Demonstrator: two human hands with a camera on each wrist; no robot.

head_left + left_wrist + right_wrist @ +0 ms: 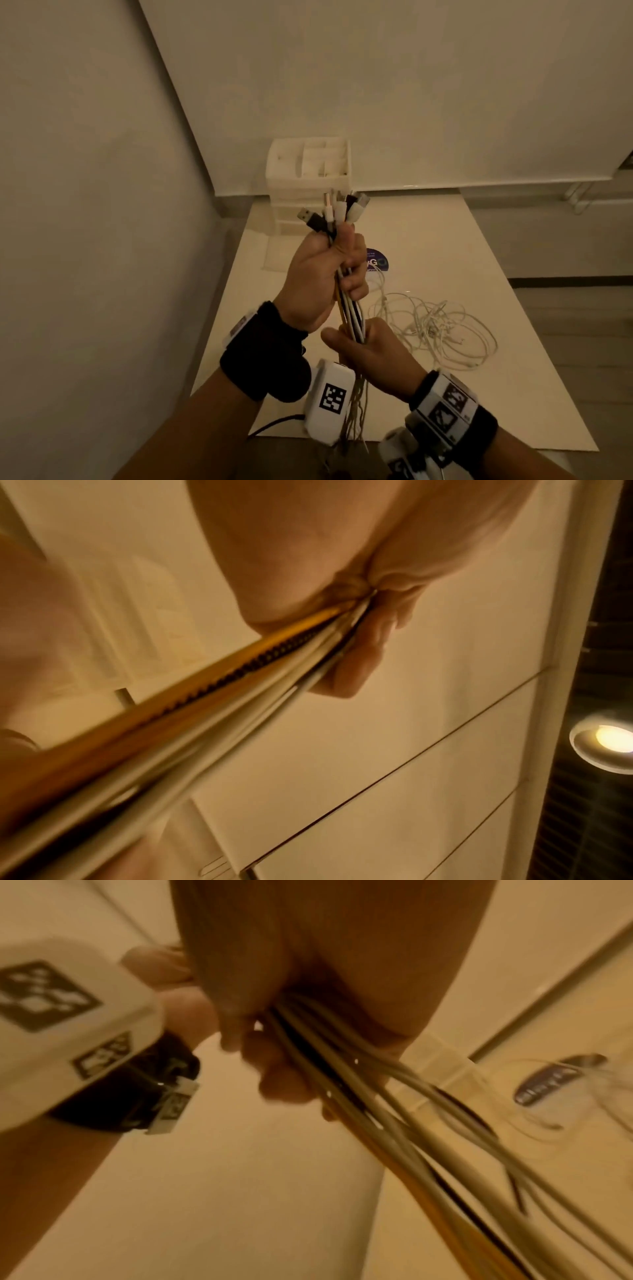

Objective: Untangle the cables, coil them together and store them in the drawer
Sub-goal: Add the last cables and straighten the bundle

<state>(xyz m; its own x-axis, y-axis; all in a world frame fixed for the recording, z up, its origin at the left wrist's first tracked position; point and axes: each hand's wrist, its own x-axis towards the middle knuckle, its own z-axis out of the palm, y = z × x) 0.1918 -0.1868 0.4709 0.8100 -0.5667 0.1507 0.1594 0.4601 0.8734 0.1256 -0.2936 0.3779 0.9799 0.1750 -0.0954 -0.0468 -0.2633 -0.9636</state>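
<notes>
Fingers (356, 281) of both hands grip cables (349, 310) above tangled cords (442, 325).

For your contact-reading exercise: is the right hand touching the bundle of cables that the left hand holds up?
Touching. The head view shows the right hand gripping the cable bundle just below the left hand.

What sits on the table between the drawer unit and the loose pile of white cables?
In the head view, a round dark blue sticker lies between the drawer unit and the white cable pile; otherwise bare table.
</notes>
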